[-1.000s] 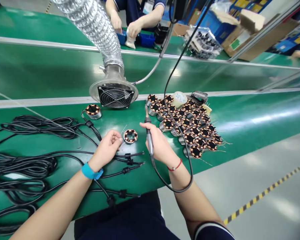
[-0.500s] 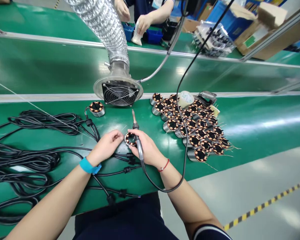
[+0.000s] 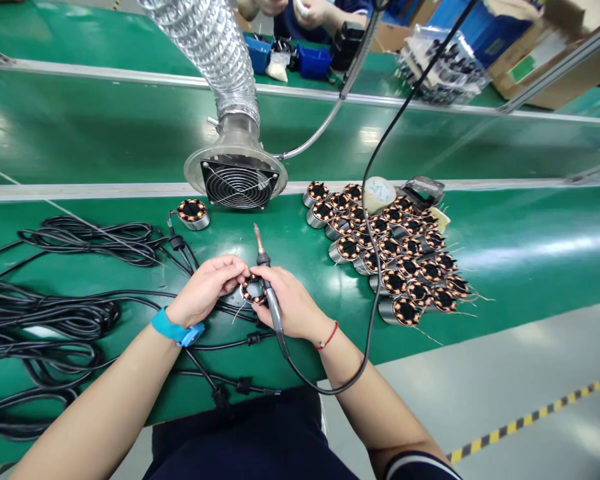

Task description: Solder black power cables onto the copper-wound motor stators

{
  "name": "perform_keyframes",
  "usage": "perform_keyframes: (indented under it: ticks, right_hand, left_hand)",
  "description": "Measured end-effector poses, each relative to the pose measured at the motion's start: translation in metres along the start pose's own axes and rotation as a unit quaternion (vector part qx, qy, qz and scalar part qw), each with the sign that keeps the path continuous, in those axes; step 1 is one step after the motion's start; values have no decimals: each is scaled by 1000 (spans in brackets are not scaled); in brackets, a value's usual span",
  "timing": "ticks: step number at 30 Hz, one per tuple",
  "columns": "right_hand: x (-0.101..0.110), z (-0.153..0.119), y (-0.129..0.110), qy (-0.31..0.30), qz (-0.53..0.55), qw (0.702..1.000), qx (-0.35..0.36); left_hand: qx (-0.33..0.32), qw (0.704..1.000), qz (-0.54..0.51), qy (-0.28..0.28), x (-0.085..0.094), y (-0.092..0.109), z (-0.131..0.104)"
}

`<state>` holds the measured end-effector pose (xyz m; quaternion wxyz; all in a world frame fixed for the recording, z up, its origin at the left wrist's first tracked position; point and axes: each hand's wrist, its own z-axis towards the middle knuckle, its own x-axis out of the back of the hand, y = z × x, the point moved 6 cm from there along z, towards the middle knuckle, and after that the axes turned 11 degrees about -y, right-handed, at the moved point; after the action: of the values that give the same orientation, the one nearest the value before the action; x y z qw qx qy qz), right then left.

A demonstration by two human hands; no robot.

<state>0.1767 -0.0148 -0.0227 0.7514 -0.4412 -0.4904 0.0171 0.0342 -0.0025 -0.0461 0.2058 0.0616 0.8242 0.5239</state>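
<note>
Coiled black cables (image 3: pixel 85 241) lie in several bundles along the left of the green tabletop (image 3: pixel 505 247); their loose ends, with small black collars, run rightward beneath the left hand. Just beyond the nearer bundle's end stands a single wound stator (image 3: pixel 193 215), copper windings upward, with leads on its left side.

The left hand (image 3: pixel 210 287), with a blue wristband (image 3: pixel 173 327) at the wrist, has its fingers drawn narrow at the upper left rim of the stator in hand (image 3: pixel 250 298). Whether they pinch the rim or a wire cannot be told. This stator is between the two hands, in front of the round extractor fan (image 3: pixel 239 185) with its silver flexible duct (image 3: pixel 210 53); a thin pale lead hangs from its near side.

The right hand (image 3: pixel 296 305), with a red cord bracelet (image 3: pixel 329 337), has its fingers closed around a soldering iron (image 3: pixel 269 290), handle toward the body and bare tip pointing away, toward the fan. Its thumb and fingers also lie against the stator's right side. The iron's black cord (image 3: pixel 398 120) loops right and upward.

Across the bench, near blue bins (image 3: pixel 314 61), a co-worker's hands (image 3: pixel 307 12) are partly cut off.

To the right, a close-set group of stators (image 3: pixel 390 250) stands in rows, some with leads projecting rightward; a pale roll (image 3: pixel 379 193) is at its far edge.
</note>
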Motion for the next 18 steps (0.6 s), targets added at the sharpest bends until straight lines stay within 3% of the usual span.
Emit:
perform_keyframes:
  ticks: [3,8,12,18]
  right_hand:
    - [2,-1,4,13,-7,1000,-21]
    - [8,-4,12,39,-15,998,-50]
    - [7,-4,12,41,-19,998,-50]
    - [6,-2,8,25,-43,998,-44]
  left_hand:
    - [7,998,69,11,4,6,-6]
    - [42,983,171,-55,4,9,-11]
    - [31,987,152,-29,5,8,-7]
    - [31,997,45,-48,-6,-3,-2]
